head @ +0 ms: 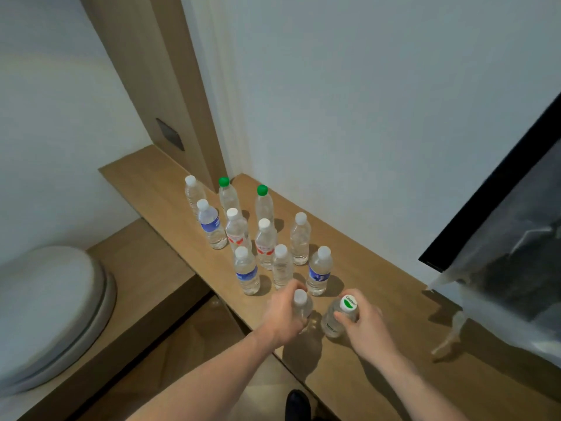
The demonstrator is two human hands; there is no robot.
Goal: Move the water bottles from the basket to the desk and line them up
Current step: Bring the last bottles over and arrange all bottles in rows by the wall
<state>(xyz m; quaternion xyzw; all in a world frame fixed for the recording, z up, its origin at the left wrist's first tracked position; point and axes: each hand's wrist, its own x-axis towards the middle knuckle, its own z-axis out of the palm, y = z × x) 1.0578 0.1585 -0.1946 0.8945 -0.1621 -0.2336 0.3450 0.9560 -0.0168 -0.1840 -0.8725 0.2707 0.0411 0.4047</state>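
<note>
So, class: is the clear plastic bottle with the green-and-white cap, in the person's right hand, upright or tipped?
Tipped. The clear plastic bottle with the green-and-white cap leans, unlike the upright bottles behind it; the right hand grips its neck.

a white toilet lid (51, 314) sits well to the left of the grip, a dark wall switch plate (170, 134) far beyond it, a black-framed screen (501, 214) to its right

On the desk (349, 375), the left hand (283, 319) grips a white-capped bottle (301, 305) and the right hand (364, 326) holds a green-marked bottle (340, 314) just beside it. Ten bottles (261, 238) stand upright in rows beyond them.
</note>
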